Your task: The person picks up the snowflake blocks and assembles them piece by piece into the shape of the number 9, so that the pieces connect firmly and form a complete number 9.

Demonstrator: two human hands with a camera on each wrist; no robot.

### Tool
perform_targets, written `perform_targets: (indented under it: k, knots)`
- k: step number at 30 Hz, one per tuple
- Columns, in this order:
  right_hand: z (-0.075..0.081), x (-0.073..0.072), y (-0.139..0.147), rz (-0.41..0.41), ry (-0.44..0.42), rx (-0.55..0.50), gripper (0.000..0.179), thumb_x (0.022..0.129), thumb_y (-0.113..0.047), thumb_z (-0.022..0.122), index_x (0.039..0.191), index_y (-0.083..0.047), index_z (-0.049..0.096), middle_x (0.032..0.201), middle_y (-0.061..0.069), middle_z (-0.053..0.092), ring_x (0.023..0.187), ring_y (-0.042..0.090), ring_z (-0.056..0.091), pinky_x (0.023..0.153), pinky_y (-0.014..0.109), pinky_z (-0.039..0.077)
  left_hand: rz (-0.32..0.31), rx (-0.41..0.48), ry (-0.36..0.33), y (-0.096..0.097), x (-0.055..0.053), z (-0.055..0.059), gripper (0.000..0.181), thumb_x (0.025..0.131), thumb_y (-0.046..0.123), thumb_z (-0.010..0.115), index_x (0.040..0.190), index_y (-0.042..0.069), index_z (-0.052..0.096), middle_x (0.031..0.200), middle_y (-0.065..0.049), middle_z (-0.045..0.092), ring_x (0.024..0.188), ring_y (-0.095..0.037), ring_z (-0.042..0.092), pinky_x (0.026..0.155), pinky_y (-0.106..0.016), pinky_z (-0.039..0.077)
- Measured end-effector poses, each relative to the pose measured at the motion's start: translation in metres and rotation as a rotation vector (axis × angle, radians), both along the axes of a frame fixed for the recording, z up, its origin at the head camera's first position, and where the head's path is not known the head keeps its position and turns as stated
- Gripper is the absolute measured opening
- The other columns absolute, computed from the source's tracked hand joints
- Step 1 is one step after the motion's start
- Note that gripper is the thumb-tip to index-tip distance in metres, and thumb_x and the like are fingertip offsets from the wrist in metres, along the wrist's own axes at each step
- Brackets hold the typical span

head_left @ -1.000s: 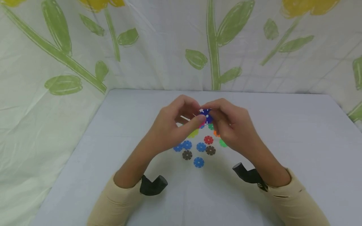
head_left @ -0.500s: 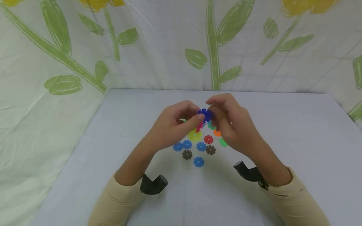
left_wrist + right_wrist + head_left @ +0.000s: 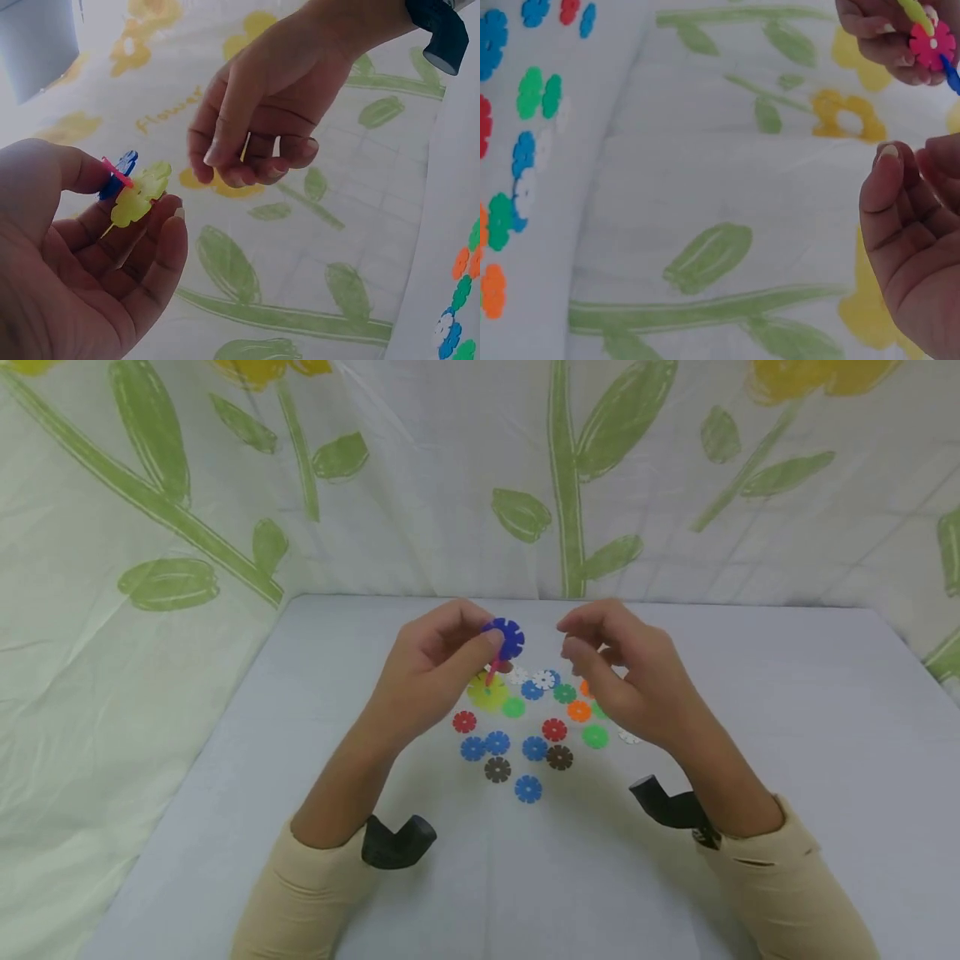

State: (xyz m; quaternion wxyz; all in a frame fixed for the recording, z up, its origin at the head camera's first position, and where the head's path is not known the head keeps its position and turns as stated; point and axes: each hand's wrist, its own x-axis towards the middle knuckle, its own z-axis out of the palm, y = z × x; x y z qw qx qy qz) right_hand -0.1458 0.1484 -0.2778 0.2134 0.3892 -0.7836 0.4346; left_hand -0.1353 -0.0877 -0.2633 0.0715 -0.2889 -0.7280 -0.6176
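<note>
My left hand (image 3: 423,672) pinches a small joined cluster of notched plastic snowflake discs above the table. Its dark blue disc (image 3: 513,640) faces the head camera beside the thumb. A pink disc (image 3: 932,45) is slotted between the blue one and a yellow disc (image 3: 139,199), which shows best in the left wrist view. My right hand (image 3: 637,672) hovers to the right of the cluster, apart from it, with its fingers loosely bent and nothing in them.
Loose snowflake discs lie scattered on the white table (image 3: 420,893) under and in front of the hands, among them a red disc (image 3: 554,730), a brown disc (image 3: 497,769) and an orange disc (image 3: 579,711). Behind stands a flower-printed curtain (image 3: 435,485).
My right hand has let go of the dark blue disc and drawn apart to the right. My left hand has carried the disc cluster left and up, showing more loose discs.
</note>
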Motion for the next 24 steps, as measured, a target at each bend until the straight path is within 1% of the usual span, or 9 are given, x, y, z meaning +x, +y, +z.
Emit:
perform_targets:
  k: [3,5,8,10,12,16,19,21,24]
  knots:
    - [-0.005,-0.008,0.003,-0.005,-0.073,0.007,0.016,0.093,0.006,0.063,0.109,0.004,0.062,0.092,0.008,0.066,0.078,0.014,0.061,0.071,0.020,0.055,0.029,-0.013,0.025,-0.001,-0.001,0.001,0.014,0.101,0.010,0.058,0.102,-0.001,0.067,0.089,-0.006,0.066,0.080,-0.020,0.064,0.072,-0.031,0.056]
    - [-0.009,-0.015,0.005,-0.015,-0.133,0.027,0.013,0.093,0.004,0.064,0.107,0.002,0.064,0.093,0.007,0.067,0.080,0.014,0.061,0.069,0.021,0.055,0.043,-0.031,0.031,-0.002,-0.001,0.000,0.015,0.100,0.012,0.059,0.102,0.000,0.069,0.089,-0.003,0.067,0.081,-0.019,0.065,0.072,-0.032,0.056]
    - [-0.017,-0.025,0.009,-0.044,-0.226,0.113,0.010,0.095,-0.001,0.064,0.104,-0.001,0.067,0.095,0.006,0.068,0.084,0.016,0.061,0.069,0.025,0.054,0.052,-0.063,0.039,-0.002,-0.001,0.000,0.015,0.099,0.014,0.062,0.103,0.002,0.071,0.092,0.000,0.069,0.085,-0.016,0.065,0.073,-0.035,0.058]
    - [-0.023,-0.033,0.013,-0.059,-0.300,0.202,0.009,0.096,-0.004,0.064,0.104,-0.002,0.069,0.097,0.006,0.069,0.086,0.017,0.061,0.071,0.029,0.054,0.059,-0.081,0.045,-0.002,-0.001,0.000,0.014,0.099,0.013,0.063,0.103,0.003,0.072,0.093,0.000,0.069,0.087,-0.014,0.065,0.072,-0.035,0.057]
    - [-0.030,-0.040,0.016,-0.074,-0.393,0.310,0.010,0.097,-0.007,0.064,0.105,-0.004,0.069,0.097,0.007,0.069,0.087,0.020,0.061,0.074,0.034,0.054,0.063,-0.097,0.054,-0.002,-0.002,0.000,0.014,0.098,0.012,0.064,0.103,0.003,0.073,0.094,0.000,0.069,0.088,-0.014,0.065,0.073,-0.035,0.057]
    - [-0.045,-0.050,0.021,-0.135,-0.555,0.594,0.014,0.097,-0.012,0.065,0.108,-0.006,0.069,0.097,0.007,0.069,0.087,0.022,0.061,0.077,0.039,0.055,0.070,-0.127,0.061,-0.002,-0.002,0.001,0.013,0.097,0.012,0.066,0.103,0.003,0.073,0.095,0.000,0.070,0.088,-0.014,0.066,0.075,-0.034,0.057]
    - [-0.054,-0.053,0.021,-0.178,-0.635,0.795,0.016,0.095,-0.014,0.067,0.108,-0.005,0.070,0.094,0.006,0.067,0.083,0.023,0.059,0.074,0.039,0.054,0.067,-0.143,0.066,-0.001,-0.002,-0.001,0.013,0.096,0.012,0.067,0.103,0.003,0.074,0.095,0.000,0.070,0.088,-0.013,0.066,0.076,-0.035,0.057]
    - [-0.058,-0.055,0.020,-0.202,-0.675,0.880,0.018,0.093,-0.015,0.068,0.108,-0.005,0.069,0.092,0.006,0.065,0.081,0.023,0.058,0.072,0.038,0.052,0.063,-0.149,0.069,-0.001,-0.003,-0.002,0.013,0.096,0.011,0.067,0.104,0.004,0.073,0.096,0.000,0.070,0.089,-0.012,0.066,0.077,-0.035,0.057]
    - [-0.062,-0.056,0.017,-0.235,-0.718,0.935,0.022,0.091,-0.018,0.071,0.107,-0.004,0.068,0.088,0.006,0.063,0.078,0.022,0.056,0.069,0.037,0.050,0.058,-0.153,0.071,-0.001,-0.004,-0.003,0.013,0.095,0.011,0.068,0.105,0.003,0.073,0.096,0.000,0.071,0.090,-0.012,0.067,0.078,-0.035,0.057]
